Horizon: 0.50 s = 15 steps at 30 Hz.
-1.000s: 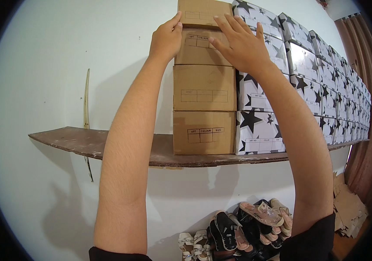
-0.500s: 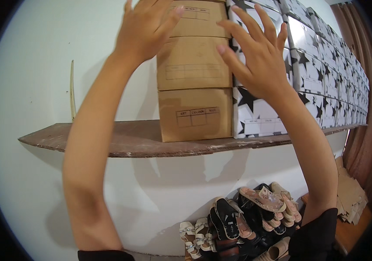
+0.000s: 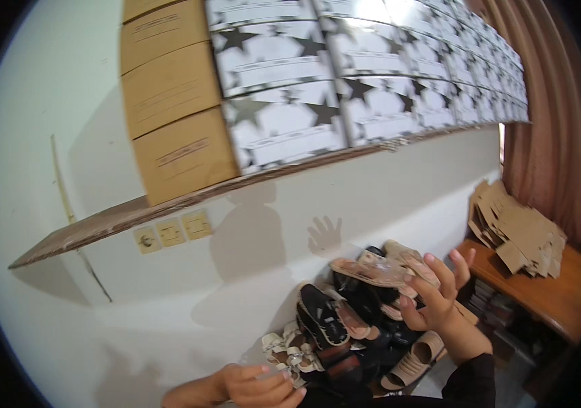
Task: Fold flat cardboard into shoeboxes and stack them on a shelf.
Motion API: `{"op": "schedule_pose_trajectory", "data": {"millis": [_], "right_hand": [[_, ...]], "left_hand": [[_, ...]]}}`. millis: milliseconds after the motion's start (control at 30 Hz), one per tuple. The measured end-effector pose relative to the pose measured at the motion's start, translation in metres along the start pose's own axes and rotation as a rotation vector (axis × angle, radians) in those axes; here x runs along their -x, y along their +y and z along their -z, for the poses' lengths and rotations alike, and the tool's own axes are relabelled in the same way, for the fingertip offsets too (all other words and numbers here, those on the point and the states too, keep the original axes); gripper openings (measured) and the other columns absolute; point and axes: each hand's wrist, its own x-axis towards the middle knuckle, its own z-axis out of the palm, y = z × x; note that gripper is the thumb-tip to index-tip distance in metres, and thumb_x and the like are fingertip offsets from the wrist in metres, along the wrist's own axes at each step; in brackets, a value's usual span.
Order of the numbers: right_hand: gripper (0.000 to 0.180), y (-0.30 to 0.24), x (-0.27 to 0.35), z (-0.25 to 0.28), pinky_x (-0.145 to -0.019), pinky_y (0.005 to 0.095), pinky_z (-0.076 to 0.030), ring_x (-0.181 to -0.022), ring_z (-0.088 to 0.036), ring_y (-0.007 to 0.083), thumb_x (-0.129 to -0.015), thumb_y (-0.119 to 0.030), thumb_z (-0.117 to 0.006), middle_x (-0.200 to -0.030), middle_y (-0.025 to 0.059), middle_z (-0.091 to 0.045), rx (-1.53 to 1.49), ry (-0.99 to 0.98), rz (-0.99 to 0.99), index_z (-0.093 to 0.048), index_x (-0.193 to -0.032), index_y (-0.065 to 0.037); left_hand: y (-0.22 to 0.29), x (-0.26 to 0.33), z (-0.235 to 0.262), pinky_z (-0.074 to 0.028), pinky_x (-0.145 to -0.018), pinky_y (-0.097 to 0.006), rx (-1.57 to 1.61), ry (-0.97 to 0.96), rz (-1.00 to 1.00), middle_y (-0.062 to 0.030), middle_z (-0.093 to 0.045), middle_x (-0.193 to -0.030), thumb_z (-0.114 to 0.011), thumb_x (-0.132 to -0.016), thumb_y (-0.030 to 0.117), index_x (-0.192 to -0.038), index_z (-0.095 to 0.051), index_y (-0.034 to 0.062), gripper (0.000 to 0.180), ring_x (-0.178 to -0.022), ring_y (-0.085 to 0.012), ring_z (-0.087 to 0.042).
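Note:
Spread fingers show on my right hand (image 3: 436, 302), which holds nothing and is raised over the right side of a shoe pile. Low in the picture, my left hand (image 3: 260, 389) has loosely bent fingers with no object visible in them. It is nearest to a pair of white sandals (image 3: 294, 353). The pile beside my hands also has a black shoe (image 3: 321, 319), a pinkish sandal (image 3: 368, 272) on top and a beige slip-on shoe (image 3: 413, 360). Part of the pile is hidden behind my right hand.
Above, a wall shelf (image 3: 93, 230) carries stacked brown cardboard boxes (image 3: 182, 153) and a long row of white star-print boxes (image 3: 284, 122). Switch plates (image 3: 170, 232) sit under it. Flattened cardboard (image 3: 525, 228) lies on a wooden table (image 3: 555, 299) by a brown curtain (image 3: 549, 109).
Both hands have come down from in front of the stacked boxes to the shoe pile. My view has turned down and right, bringing in more shoes, the table and the switch plates.

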Motion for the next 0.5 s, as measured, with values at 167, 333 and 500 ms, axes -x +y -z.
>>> {"op": "schedule_pose_trajectory", "data": {"millis": [167, 333, 500], "right_hand": [[0.028, 0.029, 0.079, 0.054, -0.104, 0.0523, -0.016, -0.119, -0.036, 0.0349, -0.068, -0.017, -0.066, -0.117, 0.0107, -0.053, 0.097, -0.303, -0.545, -0.064, -0.095, -0.012], [0.024, 0.082, 0.187, 0.124, -0.097, 0.0485, -0.029, -0.113, -0.041, 0.0341, -0.07, -0.012, -0.065, -0.11, 0.0105, -0.054, 0.303, -0.424, -0.768, -0.063, -0.094, -0.012], [0.023, 0.11, 0.254, 0.203, -0.095, 0.0452, -0.032, -0.112, -0.042, 0.0339, -0.07, -0.011, -0.064, -0.108, 0.0109, -0.054, 0.425, -0.563, -0.901, -0.062, -0.093, -0.011]], "left_hand": [[0.06, -0.01, -0.086, -0.045, -0.069, -0.037, 0.257, 0.108, 0.566, -0.0028, -0.059, -0.072, -0.054, -0.082, 0.021, -0.072, -0.063, 0.0124, 0.016, -0.069, -0.0202, -0.059], [0.104, -0.051, -0.21, -0.046, -0.068, -0.035, 0.702, 0.208, 0.724, -0.0004, -0.061, -0.067, -0.056, -0.076, 0.017, -0.076, -0.065, 0.0115, 0.011, -0.061, -0.0166, -0.059], [0.15, -0.11, -0.311, -0.046, -0.064, -0.036, 1.018, 0.237, 0.684, -0.0055, -0.06, -0.068, -0.059, -0.072, 0.009, -0.076, -0.064, 0.0077, 0.007, -0.061, -0.0225, -0.057]]}}
